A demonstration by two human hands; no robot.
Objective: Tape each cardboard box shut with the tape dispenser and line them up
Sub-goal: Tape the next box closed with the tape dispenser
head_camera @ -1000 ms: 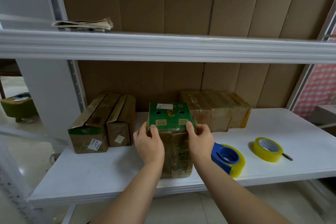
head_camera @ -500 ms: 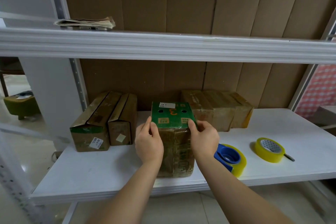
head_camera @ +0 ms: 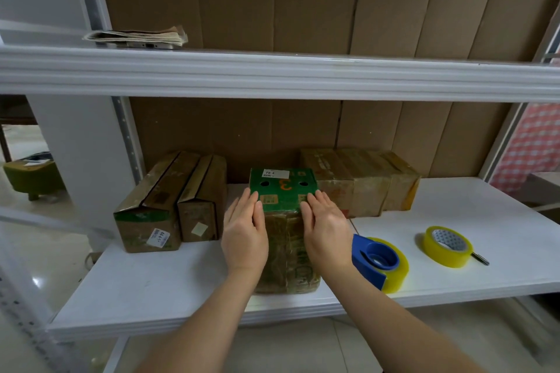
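Observation:
A green-topped cardboard box (head_camera: 283,188) wrapped in glossy tape stands upright near the middle of the white shelf (head_camera: 500,221). My left hand (head_camera: 245,232) lies flat against its left side with straight fingers. My right hand (head_camera: 325,232) presses flat on its right side, fingertips at the green top edge. A blue tape dispenser (head_camera: 378,263) loaded with yellow tape sits just right of my right wrist. Two long taped boxes (head_camera: 169,206) lie side by side at the left. A wider taped box (head_camera: 360,182) rests at the back right.
A loose yellow tape roll (head_camera: 448,247) lies at the right with a dark pen-like thing beside it. A stack of papers (head_camera: 136,37) sits on the upper shelf. Brown cardboard lines the back wall. A green stool (head_camera: 30,174) stands on the floor at far left.
Both hands have uncurled from gripping the box's top edge and now lie flat along its sides. The box stands in the same spot.

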